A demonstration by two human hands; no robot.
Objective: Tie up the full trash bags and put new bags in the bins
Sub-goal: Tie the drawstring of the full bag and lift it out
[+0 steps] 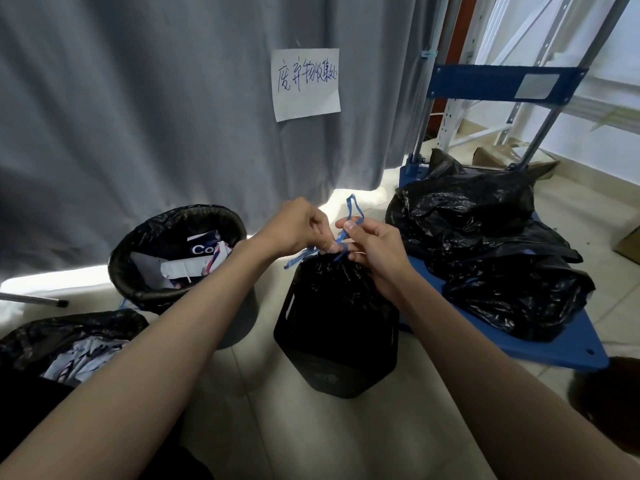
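The blue drawstring [341, 237] is pinched by both hands, left hand [298, 226] and right hand [375, 245], above the gathered black bag [332, 289], just right of the lined bin [180, 254].

Pale tiled floor [311, 427] carrying three bag-lined bins: black bin [337, 344], round bin [178, 254], corner bin [69, 341], beside a blue cart [568, 344].

Glossy, crinkled black plastic bags [485, 244]; matt grey cloth curtain [138, 116]; white paper sign [305, 84]; smooth blue plastic cart deck [571, 344]; shiny metal handle tubes [543, 123].
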